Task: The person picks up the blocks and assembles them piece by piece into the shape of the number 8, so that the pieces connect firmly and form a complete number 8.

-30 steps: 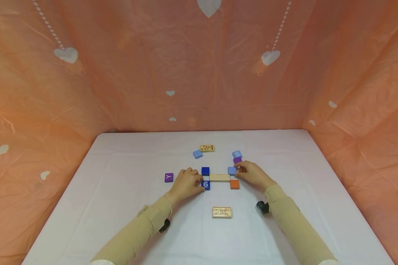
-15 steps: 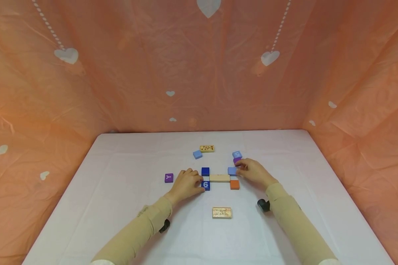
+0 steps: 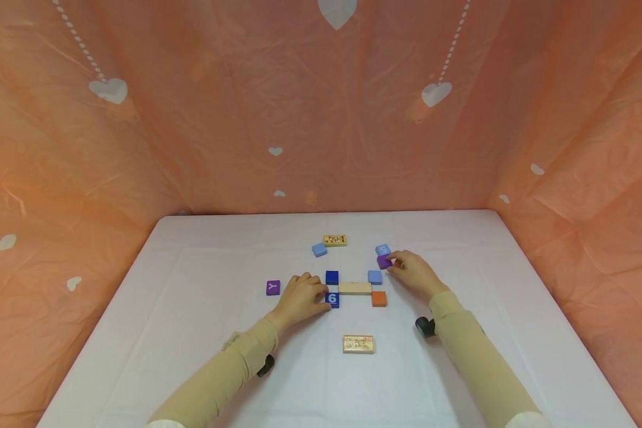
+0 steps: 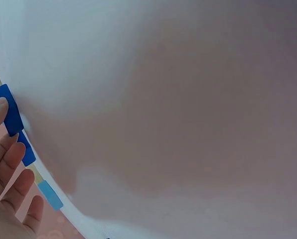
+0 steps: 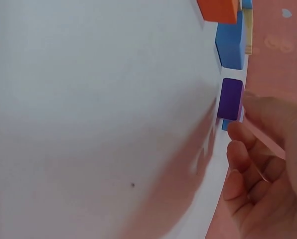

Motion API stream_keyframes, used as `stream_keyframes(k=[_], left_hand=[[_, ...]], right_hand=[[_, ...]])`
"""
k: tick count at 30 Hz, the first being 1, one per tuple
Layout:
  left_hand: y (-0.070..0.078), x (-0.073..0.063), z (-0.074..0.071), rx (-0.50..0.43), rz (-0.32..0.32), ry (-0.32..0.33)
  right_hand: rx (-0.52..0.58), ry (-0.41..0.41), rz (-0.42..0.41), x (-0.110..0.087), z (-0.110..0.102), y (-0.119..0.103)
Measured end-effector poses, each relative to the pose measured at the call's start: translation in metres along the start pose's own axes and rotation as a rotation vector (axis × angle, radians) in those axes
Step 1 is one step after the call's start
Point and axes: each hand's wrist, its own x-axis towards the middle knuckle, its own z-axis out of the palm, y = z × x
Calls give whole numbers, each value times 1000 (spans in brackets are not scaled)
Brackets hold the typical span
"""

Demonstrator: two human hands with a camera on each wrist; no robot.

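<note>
My left hand [image 3: 301,297] pinches a dark blue square block marked 6 [image 3: 332,299] between thumb and forefinger. In the left wrist view, the thumb lies on this block's [image 4: 9,110] face. A plain dark blue block [image 3: 331,277] sits just behind it, and a pale wooden plank [image 3: 355,288] adjoins on the right. With thumb and forefinger, my right hand [image 3: 413,272] grips a purple block [image 3: 384,261] by its right side. A light blue block marked 5 [image 3: 383,249] lies just behind the purple one. Between that purple block and the plank is another light blue block [image 3: 374,277].
An orange block [image 3: 378,298] sits at the plank's front right corner. To the left lies a purple Y block [image 3: 273,288]. A gold-coloured tile [image 3: 358,344] lies in front; another gold tile [image 3: 334,240] and a light blue block [image 3: 319,249] are at the back.
My right hand has left the light blue block by the plank and moved back to the purple block, which it now grips. The left hand stays in place.
</note>
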Motion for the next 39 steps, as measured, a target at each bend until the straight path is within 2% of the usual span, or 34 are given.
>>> stream_keyframes(k=[16, 39], left_hand=[[0, 0, 0, -13, -16, -18], [0, 0, 0, 0, 7, -10]], right_hand=[[-4, 11, 12, 6, 2, 4], [56, 30, 44, 13, -1, 1]])
